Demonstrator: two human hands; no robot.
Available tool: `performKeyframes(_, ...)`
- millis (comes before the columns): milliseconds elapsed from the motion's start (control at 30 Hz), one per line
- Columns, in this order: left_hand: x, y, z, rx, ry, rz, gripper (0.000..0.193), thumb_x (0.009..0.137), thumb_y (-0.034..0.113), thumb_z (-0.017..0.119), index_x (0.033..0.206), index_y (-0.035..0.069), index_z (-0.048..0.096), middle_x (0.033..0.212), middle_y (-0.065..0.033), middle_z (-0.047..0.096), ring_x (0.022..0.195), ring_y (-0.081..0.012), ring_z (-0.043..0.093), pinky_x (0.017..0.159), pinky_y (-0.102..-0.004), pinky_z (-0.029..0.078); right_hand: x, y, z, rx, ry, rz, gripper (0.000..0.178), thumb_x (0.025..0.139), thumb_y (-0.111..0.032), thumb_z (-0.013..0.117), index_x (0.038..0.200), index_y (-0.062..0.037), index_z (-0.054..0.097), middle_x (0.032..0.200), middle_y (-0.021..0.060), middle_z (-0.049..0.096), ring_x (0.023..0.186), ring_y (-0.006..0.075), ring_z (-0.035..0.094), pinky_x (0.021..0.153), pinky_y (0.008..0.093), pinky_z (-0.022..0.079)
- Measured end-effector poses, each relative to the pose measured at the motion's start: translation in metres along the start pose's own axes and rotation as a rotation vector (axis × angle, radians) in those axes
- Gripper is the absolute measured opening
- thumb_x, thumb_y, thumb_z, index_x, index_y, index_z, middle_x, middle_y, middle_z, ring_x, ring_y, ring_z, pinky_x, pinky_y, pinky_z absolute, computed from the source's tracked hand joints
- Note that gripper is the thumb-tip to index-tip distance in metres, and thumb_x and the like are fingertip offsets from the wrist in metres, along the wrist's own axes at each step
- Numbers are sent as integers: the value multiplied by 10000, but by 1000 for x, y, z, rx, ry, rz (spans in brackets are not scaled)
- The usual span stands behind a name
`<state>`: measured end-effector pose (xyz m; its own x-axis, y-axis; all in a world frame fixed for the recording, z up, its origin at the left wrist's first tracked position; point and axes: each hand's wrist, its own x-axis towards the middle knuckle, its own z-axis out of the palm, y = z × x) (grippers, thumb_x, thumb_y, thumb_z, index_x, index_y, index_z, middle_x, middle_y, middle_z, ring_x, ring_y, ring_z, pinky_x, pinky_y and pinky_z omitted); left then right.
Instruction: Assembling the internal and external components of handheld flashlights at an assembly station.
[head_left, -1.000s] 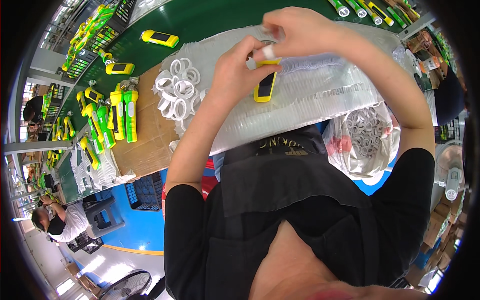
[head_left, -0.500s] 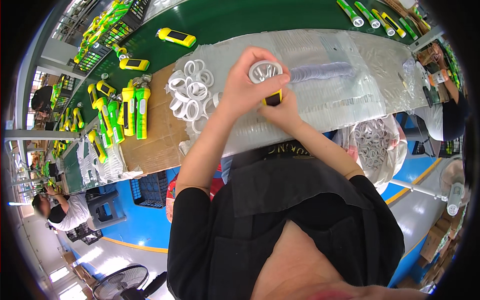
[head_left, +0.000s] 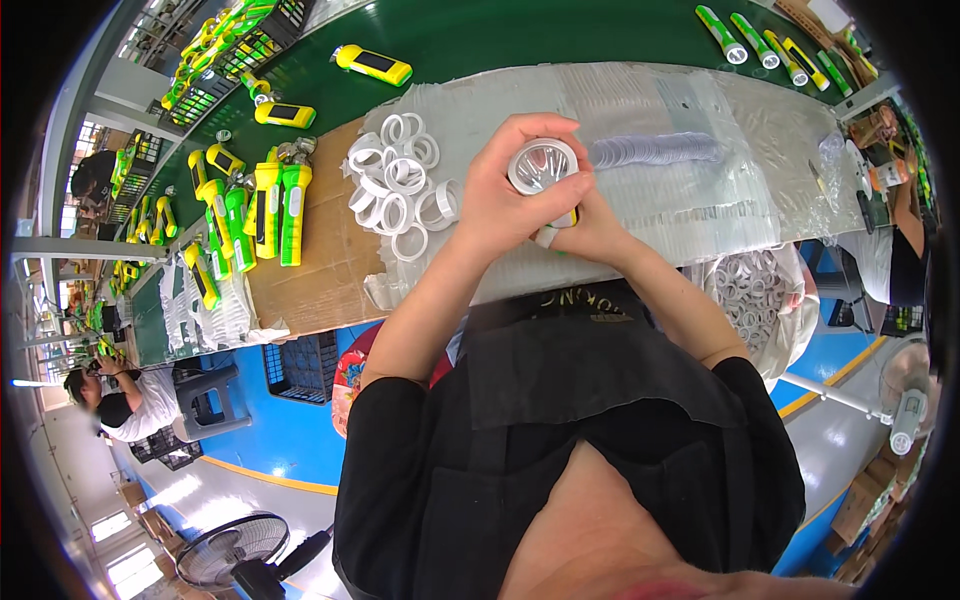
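A flashlight [head_left: 543, 166] with a clear, shiny reflector head points its lens up over the bench. My left hand [head_left: 497, 188] is wrapped round the head, thumb along its near rim. Below it, my right hand [head_left: 602, 228] is closed round the body, most of which is hidden; a bit of yellow shows. Something small and white [head_left: 545, 237] sticks out by the right hand, too covered to identify. Left of my hands lies a loose pile of white rings [head_left: 404, 176]. Beyond them to the right, a long row of thin clear discs [head_left: 655, 148] lies overlapped.
Yellow and green flashlights [head_left: 265, 210] lie on cardboard [head_left: 310, 290] at left. More flashlights [head_left: 768, 55] rest on the green belt [head_left: 480, 35]. A bag [head_left: 800, 320] of rings hangs at right below the bench edge. A black crate [head_left: 300, 365] and co-workers [head_left: 145, 405] are farther off.
The flashlight's head has tilted, so its lens faces more toward me. Both hands keep their hold and sit slightly nearer. The whole view has shifted a little.
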<state>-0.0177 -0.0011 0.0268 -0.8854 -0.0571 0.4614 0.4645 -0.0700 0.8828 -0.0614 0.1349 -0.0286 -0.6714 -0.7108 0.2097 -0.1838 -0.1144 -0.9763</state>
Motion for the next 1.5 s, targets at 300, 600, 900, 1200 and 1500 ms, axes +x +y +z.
performKeyframes(300, 12, 11, -2, -6, -63, 34, 334, 755, 2, 744, 1082, 59, 709, 950, -38, 654, 837, -123, 606, 713, -275, 476, 1, -14, 4, 205, -107, 48, 351, 720, -57, 698, 1052, -67, 586, 902, 14, 635, 837, 135, 618, 745, 307, 498)
performKeyframes(600, 94, -28, -77, 912, -121, 428, 644, 707, 273, 843, 1277, 144, 574, 1223, -132, 581, 1149, -327, 555, 937, -422, 476, 188, 7, -128, -1004, -118, -655, 497, 675, -123, 760, 1153, -108, 622, 1227, 122, 599, 1136, 332, 550, 973, 415, 440)
performKeyframes(900, 138, -109, -258, 1368, 27, -576, 606, 867, 668, 538, 1299, 243, 557, 1036, -147, 695, 945, -329, 675, 834, -387, 521, 232, 77, -342, -1670, 196, -23, 628, 788, 81, 508, 1343, -211, 533, 1416, 26, 510, 1290, 278, 480, 1093, 427, 370)
performKeyframes(1200, 132, -74, -129, 795, -85, -315, 382, 869, 404, 692, 1156, 171, 590, 777, -96, 608, 677, -218, 604, 627, -346, 477, 168, 40, -200, -102, 131, 127, 284, 980, -159, 542, 1224, -37, 623, 1030, 67, 685, 925, 130, 644, 820, 275, 528)
performKeyframes(1500, 47, -14, -17, 801, -422, -245, 337, 886, 289, 680, 1187, 154, 609, 959, -123, 648, 816, -292, 648, 701, -380, 509, 57, -13, -74, 599, 215, 305, 401, 888, -340, 650, 1120, -32, 540, 890, 90, 618, 773, 186, 616, 680, 317, 501)
